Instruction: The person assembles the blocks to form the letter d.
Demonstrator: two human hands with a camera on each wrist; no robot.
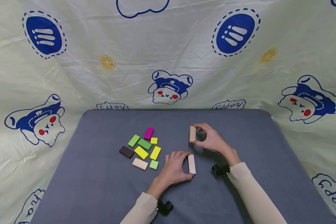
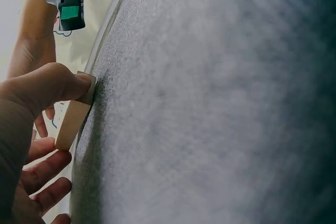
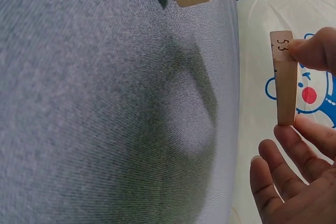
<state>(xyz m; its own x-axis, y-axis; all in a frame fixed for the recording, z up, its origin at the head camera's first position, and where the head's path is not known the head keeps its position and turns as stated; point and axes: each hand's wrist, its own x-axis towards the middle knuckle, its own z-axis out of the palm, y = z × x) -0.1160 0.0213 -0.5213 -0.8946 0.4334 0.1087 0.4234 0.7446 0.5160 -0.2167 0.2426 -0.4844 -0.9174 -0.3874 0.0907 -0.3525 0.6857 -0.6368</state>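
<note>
The right hand (image 1: pixel 211 139) pinches a pale wooden rectangular block (image 1: pixel 192 134) by its ends; the left hand (image 1: pixel 173 168) pinches a second pale wooden block (image 1: pixel 191 164), nearer on the grey table (image 1: pixel 240 124). Both long axes run near to far, almost in line, the two blocks apart.

1. Table (image 1: pixel 100 193): surfaced in dark grey, with far corners rounded; a woven texture is shown in both wrist views.
2. Cloth (image 1: pixel 156 40): pale, creased, hung behind the table and seen along both sides.
3. Badges (image 1: pixel 46 35), two: printed in blue, ringed by dashes, placed upper left and upper right.
4. Orange slices (image 1: pixel 107 62), two: printed in yellow-orange, one set near each badge.
5. Cartoon animals (image 1: pixel 170 87), three: outlined in blue, red-cheeked; the middle one is shown upside down.
6. Word "happy" (image 1: pixel 229 105): printed repeatedly, inverted behind the table's far edge.
7. Cloud outline (image 1: pixel 142 14): cut off at top.
</note>
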